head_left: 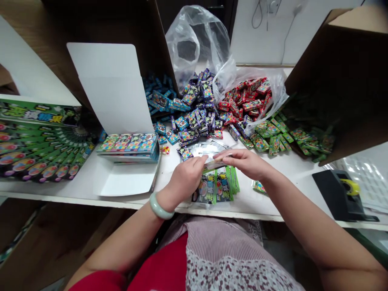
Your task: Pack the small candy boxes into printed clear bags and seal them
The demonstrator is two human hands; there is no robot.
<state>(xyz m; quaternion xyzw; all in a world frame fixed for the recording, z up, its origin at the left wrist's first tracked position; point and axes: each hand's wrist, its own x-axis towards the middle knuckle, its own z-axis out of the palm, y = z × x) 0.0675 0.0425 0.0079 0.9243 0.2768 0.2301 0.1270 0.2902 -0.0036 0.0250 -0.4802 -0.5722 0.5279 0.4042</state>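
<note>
My left hand [188,174], a pale bangle at its wrist, is closed on one side of a thin clear plastic packet [214,165]. On its other side, my right hand [247,162] pinches it between thumb and fingers. Its contents are mostly hidden by my fingers. Just below lie flat green-and-black printed pouches [223,188], overlapping on the table. Beyond my fingers is a shiny clear plastic sheet or bag [200,148]. A small purple box [184,153] lies close to my left hand.
Small candy-like boxes are heaped in purple [194,119], red [251,97], blue [160,99] and green [273,135]. An open white carton [127,182] holds printed packs at left. A tape dispenser [339,194] stands right. Large cardboard boxes [348,89] flank the table.
</note>
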